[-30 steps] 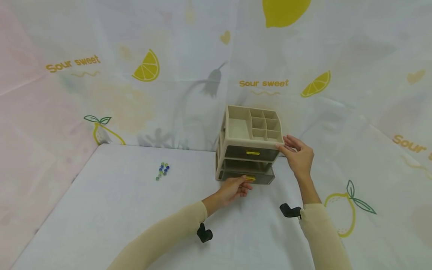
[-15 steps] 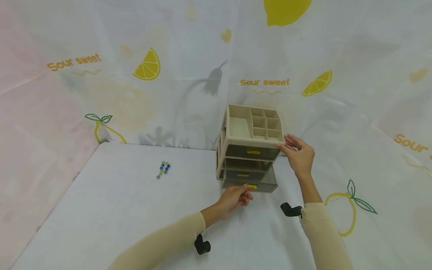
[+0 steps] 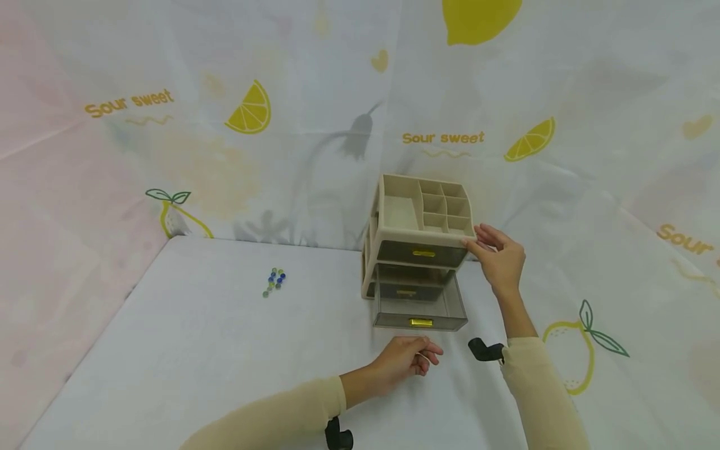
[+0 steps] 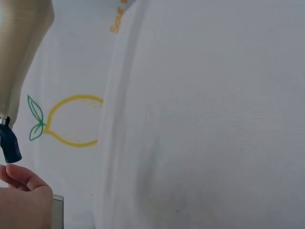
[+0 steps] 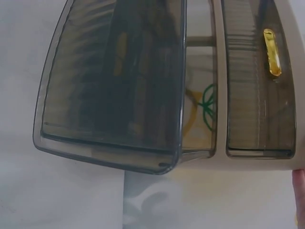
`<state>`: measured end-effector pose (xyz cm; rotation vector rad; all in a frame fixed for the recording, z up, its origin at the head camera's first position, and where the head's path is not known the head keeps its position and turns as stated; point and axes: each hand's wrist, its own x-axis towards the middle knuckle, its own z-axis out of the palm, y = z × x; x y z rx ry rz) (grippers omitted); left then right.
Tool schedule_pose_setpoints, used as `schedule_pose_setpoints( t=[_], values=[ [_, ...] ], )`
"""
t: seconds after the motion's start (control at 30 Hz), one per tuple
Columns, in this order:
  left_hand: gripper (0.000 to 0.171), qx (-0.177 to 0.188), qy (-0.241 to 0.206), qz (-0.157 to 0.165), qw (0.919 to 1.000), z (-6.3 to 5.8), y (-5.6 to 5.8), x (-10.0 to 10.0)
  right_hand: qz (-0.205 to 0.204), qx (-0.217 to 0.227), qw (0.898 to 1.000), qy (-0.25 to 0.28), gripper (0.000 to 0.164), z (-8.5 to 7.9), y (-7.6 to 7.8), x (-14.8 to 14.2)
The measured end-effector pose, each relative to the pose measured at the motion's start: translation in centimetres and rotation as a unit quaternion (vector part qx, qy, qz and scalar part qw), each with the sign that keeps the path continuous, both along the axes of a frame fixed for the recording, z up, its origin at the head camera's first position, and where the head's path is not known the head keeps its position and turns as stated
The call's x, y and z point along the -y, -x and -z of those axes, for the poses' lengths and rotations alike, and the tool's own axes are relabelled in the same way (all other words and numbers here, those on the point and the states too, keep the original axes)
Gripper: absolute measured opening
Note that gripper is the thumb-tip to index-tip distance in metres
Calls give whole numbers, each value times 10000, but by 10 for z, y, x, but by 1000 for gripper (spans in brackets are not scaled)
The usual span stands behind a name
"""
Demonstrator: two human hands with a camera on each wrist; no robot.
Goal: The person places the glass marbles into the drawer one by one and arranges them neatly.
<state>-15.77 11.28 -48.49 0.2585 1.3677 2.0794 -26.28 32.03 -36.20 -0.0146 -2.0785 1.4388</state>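
A beige drawer organizer [image 3: 427, 236] stands against the back wall in the head view. Its lower smoky, see-through drawer [image 3: 417, 315] is pulled well out, and the inside looks bare. The upper drawer [image 3: 402, 251], with a gold handle [image 5: 272, 52], is closed. My right hand [image 3: 500, 259] holds the organizer's front right top corner, thumb on the front and fingers along the side. In front of the pulled-out drawer, my left hand [image 3: 400, 365] hovers apart from it, fingers loosely curled and holding nothing. It also appears at the lower left of the left wrist view [image 4: 26, 202].
Several green and blue glass marbles [image 3: 274, 281] lie on the white-covered table [image 3: 185, 350], left of the organizer. Small dividers [image 3: 434, 205] split the organizer's top into compartments. A lemon-print cloth [image 3: 315, 94] hangs behind as a wall.
The lower drawer has slid further out toward me, drawn by my left hand. That hand has since let go of its handle and moved back. My right hand stays at the corner.
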Motion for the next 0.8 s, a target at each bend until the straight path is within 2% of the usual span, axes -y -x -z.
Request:
schedule_pose_setpoints(
  t=[0.13,0.23,0.33,0.43,0.6,0.67,0.8],
  values=[
    [34,46,109,249,9996,3,-8,1,-69,85,9999,-63,47,-11,-11,9],
    [33,81,145,209,9996,8,-11,3,-101,99,9999,-98,46,-18,-17,15],
    [34,140,155,123,9997,11,-8,5,-106,59,9999,-84,45,-19,-19,16],
    [34,242,160,-53,9996,12,1,5,-152,-3,9999,-45,46,-19,-18,14],
    [30,470,-6,-720,9963,8,16,4,-176,4,9998,-58,46,-20,-18,15],
    [29,584,-74,-947,9938,5,19,3,-154,24,9998,-91,46,-20,-19,16],
    [30,618,-146,-1148,9914,-1,23,1,-93,-8,9998,-189,45,-21,-19,16]
  ],
)
